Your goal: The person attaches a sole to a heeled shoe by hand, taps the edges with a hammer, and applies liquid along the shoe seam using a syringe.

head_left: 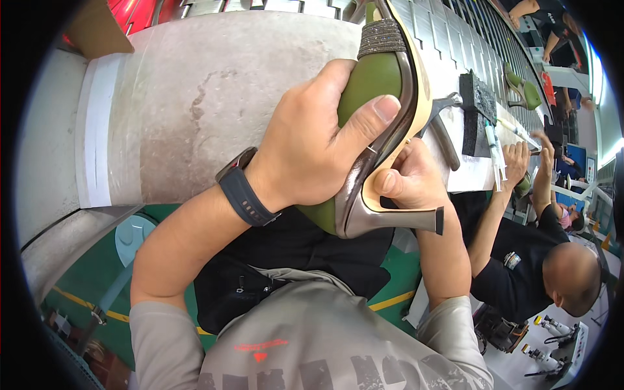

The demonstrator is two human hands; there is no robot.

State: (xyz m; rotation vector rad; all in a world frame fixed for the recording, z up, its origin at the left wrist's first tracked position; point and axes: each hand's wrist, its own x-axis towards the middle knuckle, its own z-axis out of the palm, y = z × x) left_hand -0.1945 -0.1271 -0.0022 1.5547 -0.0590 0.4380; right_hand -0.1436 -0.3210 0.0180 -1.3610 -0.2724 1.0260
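A high-heeled shoe (354,211) on a green last (374,78) is tilted on its side in front of me, its tan sole facing right and its heel pointing right. A glittery strap (381,36) crosses it near the top. My left hand (318,133) is wrapped round the shoe, thumb across the upper. My right hand (416,175) is at the sole's arch beside the heel, fingers curled; whatever they pinch is hidden. Just beyond it lies a metal hand tool (445,140) with a dark handle, partly covered by the shoe.
The pale worktable (169,117) spreads to the left. On the right are a black block (476,110) and syringes (495,153). Beyond runs a slatted metal conveyor (455,32) bearing another green shoe (522,88). A co-worker (520,266) works close on my right.
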